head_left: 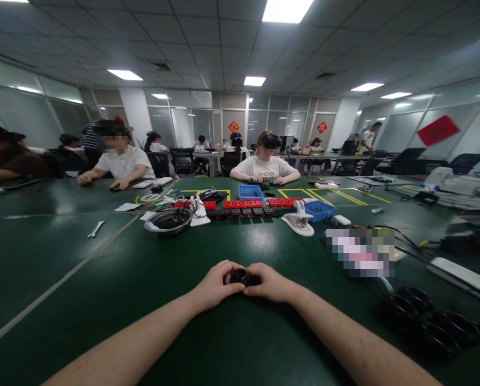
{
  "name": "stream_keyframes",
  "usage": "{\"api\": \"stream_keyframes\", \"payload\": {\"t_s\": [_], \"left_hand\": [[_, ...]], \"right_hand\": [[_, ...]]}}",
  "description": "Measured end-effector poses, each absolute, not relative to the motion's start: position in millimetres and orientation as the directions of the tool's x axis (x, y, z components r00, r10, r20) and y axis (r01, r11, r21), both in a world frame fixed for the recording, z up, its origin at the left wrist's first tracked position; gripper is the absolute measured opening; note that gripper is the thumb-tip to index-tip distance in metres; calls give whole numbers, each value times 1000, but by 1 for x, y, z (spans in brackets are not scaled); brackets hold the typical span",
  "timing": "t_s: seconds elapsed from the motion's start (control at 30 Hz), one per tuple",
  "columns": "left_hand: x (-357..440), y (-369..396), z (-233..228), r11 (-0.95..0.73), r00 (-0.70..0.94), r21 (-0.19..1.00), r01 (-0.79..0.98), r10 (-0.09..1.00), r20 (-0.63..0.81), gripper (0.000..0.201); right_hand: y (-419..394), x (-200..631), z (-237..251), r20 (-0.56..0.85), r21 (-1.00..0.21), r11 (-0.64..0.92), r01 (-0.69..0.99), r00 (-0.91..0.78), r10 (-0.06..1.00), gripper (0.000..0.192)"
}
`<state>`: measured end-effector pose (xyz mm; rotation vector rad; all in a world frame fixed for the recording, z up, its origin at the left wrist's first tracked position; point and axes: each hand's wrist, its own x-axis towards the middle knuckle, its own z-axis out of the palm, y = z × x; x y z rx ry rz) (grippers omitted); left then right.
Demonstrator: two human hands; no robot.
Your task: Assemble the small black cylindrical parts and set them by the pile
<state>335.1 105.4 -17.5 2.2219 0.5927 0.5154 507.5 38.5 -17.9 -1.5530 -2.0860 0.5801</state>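
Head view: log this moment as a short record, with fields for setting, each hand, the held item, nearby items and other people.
setting: green table in an open office
left hand: closed on one end of the small black part
right hand: closed on its other end
held item: small black part, round-topped, just above the table
nearby items: metal bowl, white clamp, blue bins, black rings, wrench
other people: several seated at the far side
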Motion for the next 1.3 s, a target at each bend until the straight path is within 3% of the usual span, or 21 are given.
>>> {"api": "stream_keyframes", "payload": {"t_s": [0.27,0.93,1.13,1.3], "left_hand": [[335,105,-18,-591,804,765,255,569,172,31],[337,104,-18,-572,782,773,274,601,167,31],[341,92,-12,-549,726,764,339,669,159,28],[347,85,-20,-539,598,743,397,766,236,25]], "right_hand": [[39,509,-21,107,-663,254,704,-247,963,19],[42,507,-25,33,-666,140,733,-158,987,23],[41,501,-24,28,-592,61,804,-56,998,32],[41,487,-25,71,-425,-54,904,93,993,33]]}}
